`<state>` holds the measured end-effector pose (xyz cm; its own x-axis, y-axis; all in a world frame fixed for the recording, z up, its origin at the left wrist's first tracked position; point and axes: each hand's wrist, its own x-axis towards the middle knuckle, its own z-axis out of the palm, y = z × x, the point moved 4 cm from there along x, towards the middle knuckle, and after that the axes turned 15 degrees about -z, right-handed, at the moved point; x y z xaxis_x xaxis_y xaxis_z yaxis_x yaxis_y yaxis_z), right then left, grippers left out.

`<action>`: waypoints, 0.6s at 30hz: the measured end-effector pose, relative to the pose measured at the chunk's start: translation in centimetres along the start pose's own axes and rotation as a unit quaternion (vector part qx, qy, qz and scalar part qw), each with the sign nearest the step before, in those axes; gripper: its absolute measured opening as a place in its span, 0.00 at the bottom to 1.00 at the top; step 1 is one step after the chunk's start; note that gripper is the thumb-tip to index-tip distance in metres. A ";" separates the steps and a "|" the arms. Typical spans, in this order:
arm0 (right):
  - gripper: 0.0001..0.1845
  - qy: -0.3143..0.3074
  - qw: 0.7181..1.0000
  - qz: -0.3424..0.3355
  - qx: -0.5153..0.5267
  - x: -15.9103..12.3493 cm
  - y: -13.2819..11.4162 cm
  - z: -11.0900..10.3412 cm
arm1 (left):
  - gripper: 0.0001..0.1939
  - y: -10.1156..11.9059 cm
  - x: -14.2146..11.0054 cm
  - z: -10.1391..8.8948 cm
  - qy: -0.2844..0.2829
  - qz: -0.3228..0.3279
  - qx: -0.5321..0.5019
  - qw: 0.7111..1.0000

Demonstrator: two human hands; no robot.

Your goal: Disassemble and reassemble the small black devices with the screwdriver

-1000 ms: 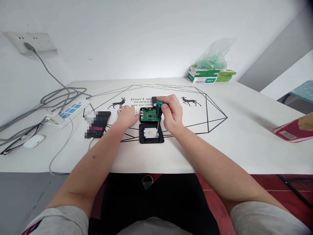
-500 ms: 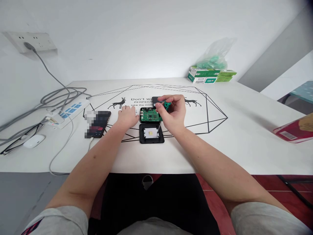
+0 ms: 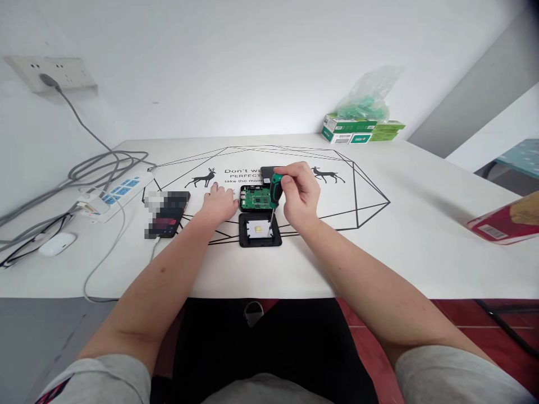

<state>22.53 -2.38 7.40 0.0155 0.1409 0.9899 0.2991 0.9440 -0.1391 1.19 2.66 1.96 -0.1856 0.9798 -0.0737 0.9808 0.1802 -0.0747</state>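
My right hand [image 3: 304,193] grips a green-and-black screwdriver [image 3: 275,192], which leans slightly with its shaft pointing down. Its tip is at the right side of a black case cover [image 3: 243,238] with a silvery plate [image 3: 252,232] and a small pale pad inside. Just behind the cover lies a green circuit board [image 3: 255,198] in a black housing, its right end partly hidden by the screwdriver. My left hand [image 3: 221,203] rests on the table just left of that housing, fingers extended and holding nothing. A dark flat piece [image 3: 266,173] lies behind the board, partly covered by my right hand.
To the left are a phone [image 3: 174,210] on a cable, a power strip [image 3: 126,191], coiled cables, glasses and a white rounded case [image 3: 58,243]. Green-and-white boxes [image 3: 349,129] with a plastic bag stand at the back right. A red package [image 3: 501,221] lies far right.
The screwdriver's handle has turned and swung toward me and left in my right hand, so more of it shows. Its tip stays over the cover. My left hand has hardly moved.
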 end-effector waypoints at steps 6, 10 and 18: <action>0.15 0.021 0.999 0.013 0.035 -0.5 0.9 0.7 | 0.30 0.1 -0.4 0.0 -0.001 0.002 0.012 1.000; 0.18 0.039 0.994 0.040 0.091 -0.8 1.0 1.3 | 0.30 0.2 -0.5 -0.1 -0.003 0.001 0.011 1.000; 0.23 0.024 0.994 0.082 0.070 -0.7 0.4 1.1 | 0.29 0.2 -0.6 -0.2 -0.004 0.003 0.003 1.000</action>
<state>21.60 -1.80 6.65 0.1001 0.2858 0.9530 0.1537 0.9419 -0.2986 1.49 2.14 2.19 -0.1812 0.9800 -0.0828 0.9814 0.1747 -0.0800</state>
